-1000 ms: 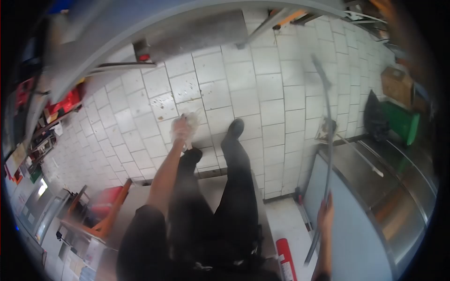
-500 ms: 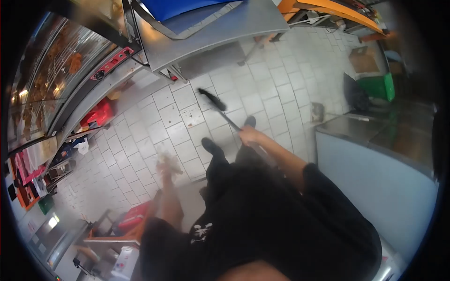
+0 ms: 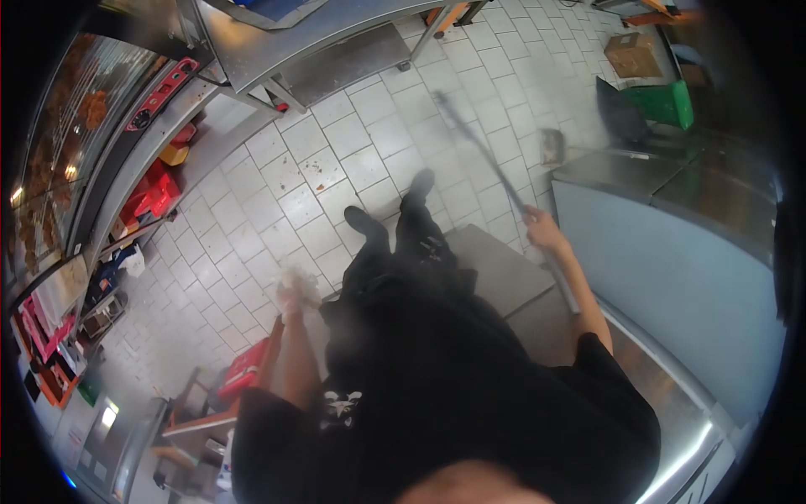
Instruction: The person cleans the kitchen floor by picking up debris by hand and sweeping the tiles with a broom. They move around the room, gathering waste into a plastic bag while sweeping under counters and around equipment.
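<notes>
My right hand [image 3: 544,229] is wrapped round the long grey handle of a broom [image 3: 495,164], out to the right of my body. The broom's dark head is blurred and points away from me, over the white floor tiles [image 3: 294,172]. On the left, my left hand [image 3: 292,298] is closed on a pale, crumpled thing [image 3: 304,284] that looks like a clear plastic bag or wrap. Small brown crumbs lie on the tiles ahead of my feet.
A steel table [image 3: 252,55] stands ahead, beside a glass food display [image 3: 80,118] at left. A cardboard box [image 3: 633,55], a green bin [image 3: 667,104] and a dustpan-like object [image 3: 552,146] are at upper right. A steel-topped counter [image 3: 663,227] stands at right.
My right hand and the broom have swung out to the right, away from the crumbs. My feet and the view have shifted; my left hand still holds the pale thing.
</notes>
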### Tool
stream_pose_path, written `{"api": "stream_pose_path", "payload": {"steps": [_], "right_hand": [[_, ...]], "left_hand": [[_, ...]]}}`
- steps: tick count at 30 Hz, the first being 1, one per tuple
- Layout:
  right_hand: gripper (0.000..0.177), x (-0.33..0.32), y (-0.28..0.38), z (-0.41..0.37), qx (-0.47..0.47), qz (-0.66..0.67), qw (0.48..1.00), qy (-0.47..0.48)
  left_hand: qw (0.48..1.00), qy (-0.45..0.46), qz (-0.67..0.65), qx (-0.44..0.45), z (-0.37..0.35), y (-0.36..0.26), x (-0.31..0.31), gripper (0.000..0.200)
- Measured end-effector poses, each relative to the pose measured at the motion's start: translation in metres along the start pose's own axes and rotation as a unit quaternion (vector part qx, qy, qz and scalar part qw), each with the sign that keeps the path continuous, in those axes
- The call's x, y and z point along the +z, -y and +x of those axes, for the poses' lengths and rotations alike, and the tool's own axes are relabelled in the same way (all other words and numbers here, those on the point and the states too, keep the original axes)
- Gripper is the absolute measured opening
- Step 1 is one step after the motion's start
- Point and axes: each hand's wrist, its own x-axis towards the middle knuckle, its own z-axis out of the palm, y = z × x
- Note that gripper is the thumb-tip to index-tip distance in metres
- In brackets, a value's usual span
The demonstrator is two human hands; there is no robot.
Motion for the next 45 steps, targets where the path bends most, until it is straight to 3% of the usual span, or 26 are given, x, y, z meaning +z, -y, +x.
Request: {"api": "stream_pose_path", "payload": {"steps": [1,3,6,7,9,11,12,13,15,17,18,19,20,21,23,24,26,28,30,33,35,38,41,42,43,45], "right_hand": [[0.041,-0.007,-0.021,0.027,0.001,-0.038,0.998,-0.048],[0.034,-0.012,-0.082,0.112,-0.018,-0.114,0.988,-0.107],[0.026,0.001,-0.184,0.272,-0.173,-0.269,0.931,-0.179],[0.023,0.009,-0.193,0.296,-0.002,-0.174,0.967,-0.186],[0.021,0.034,-0.203,0.311,-0.056,-0.17,0.978,-0.11],[0.019,0.062,-0.218,0.292,-0.152,-0.147,0.977,0.009],[0.018,0.073,-0.182,0.244,-0.1,-0.165,0.981,-0.001],[0.023,0.08,-0.146,0.196,-0.101,-0.136,0.985,0.026],[0.038,0.092,-0.07,0.095,-0.098,-0.077,0.989,0.082],[0.033,0.121,-0.012,0.046,-0.039,0.019,0.991,0.125],[0.026,0.139,0.002,0.035,-0.031,0.041,0.99,0.131],[0.026,0.154,0.019,0.034,-0.01,0.051,0.979,0.198],[0.027,0.168,0.037,0.04,0.009,0.06,0.962,0.265],[0.028,0.183,0.048,0.044,0.0,0.121,0.946,0.3],[0.032,0.204,0.06,0.054,0.01,0.137,0.933,0.333],[0.033,0.204,0.076,0.054,0.019,0.141,0.928,0.345],[0.041,0.187,0.088,0.041,-0.004,0.13,0.913,0.386],[0.042,0.155,0.077,0.021,-0.014,0.132,0.918,0.373],[0.044,0.107,0.077,0.0,-0.024,0.117,0.929,0.349],[0.045,0.048,0.066,-0.033,-0.001,0.095,0.963,0.251],[0.046,0.02,0.046,-0.04,0.029,0.136,0.975,0.173],[0.046,-0.006,0.019,-0.033,0.026,0.172,0.983,0.057],[0.047,0.003,-0.05,0.024,0.011,0.202,0.978,-0.057],[0.046,0.007,-0.056,0.031,0.041,0.314,0.946,-0.066],[0.046,-0.003,-0.06,0.052,0.06,0.417,0.903,-0.084],[0.045,-0.008,-0.081,0.099,0.09,0.422,0.891,-0.141]], "left_hand": [[1.0,-0.007,-0.002,-0.006,0.006,0.022,0.002,0.033],[0.956,-0.036,0.285,0.063,0.033,0.085,-0.008,0.037],[0.969,-0.046,0.241,-0.003,-0.012,0.02,-0.028,0.038],[0.973,-0.044,0.224,-0.025,-0.028,-0.007,-0.034,0.039],[0.979,-0.045,0.197,-0.02,-0.036,0.0,-0.05,0.042],[0.989,-0.044,0.138,0.026,-0.031,0.052,-0.065,0.05],[0.984,-0.072,0.153,0.053,-0.025,0.092,-0.067,0.042],[0.985,-0.065,0.152,0.055,-0.03,0.085,-0.067,0.042],[0.978,-0.017,0.195,-0.073,-0.053,0.06,-0.053,0.032],[0.97,-0.014,0.24,-0.025,-0.025,0.117,-0.042,0.027],[0.985,-0.012,0.152,-0.084,-0.013,0.129,-0.033,0.038],[0.987,-0.007,0.066,-0.148,-0.012,0.136,-0.029,0.049],[0.983,0.029,0.13,-0.126,-0.022,0.075,-0.029,0.049],[0.984,0.03,0.127,-0.123,-0.011,0.07,-0.02,0.049],[0.998,-0.011,0.068,0.001,0.002,0.068,-0.006,0.046],[0.998,-0.014,0.064,0.012,0.021,0.06,0.003,0.046],[0.997,-0.04,0.022,0.062,0.042,0.056,0.018,0.044],[0.988,-0.068,0.083,0.111,0.067,0.06,0.033,0.044],[0.97,-0.094,0.145,0.169,0.09,0.031,0.044,0.043],[0.971,0.004,0.117,0.208,0.087,-0.059,0.067,0.043],[0.953,0.104,0.186,0.216,0.089,-0.121,0.091,0.061],[0.899,0.103,0.291,0.312,0.11,-0.186,0.137,0.059],[0.864,0.104,0.249,0.425,0.123,-0.263,0.193,0.049],[0.909,0.196,0.191,0.315,0.113,-0.296,0.202,0.042],[0.902,0.208,0.203,0.32,0.105,-0.33,0.218,0.042],[0.85,0.272,0.234,0.385,0.099,-0.398,0.247,0.045]]}}
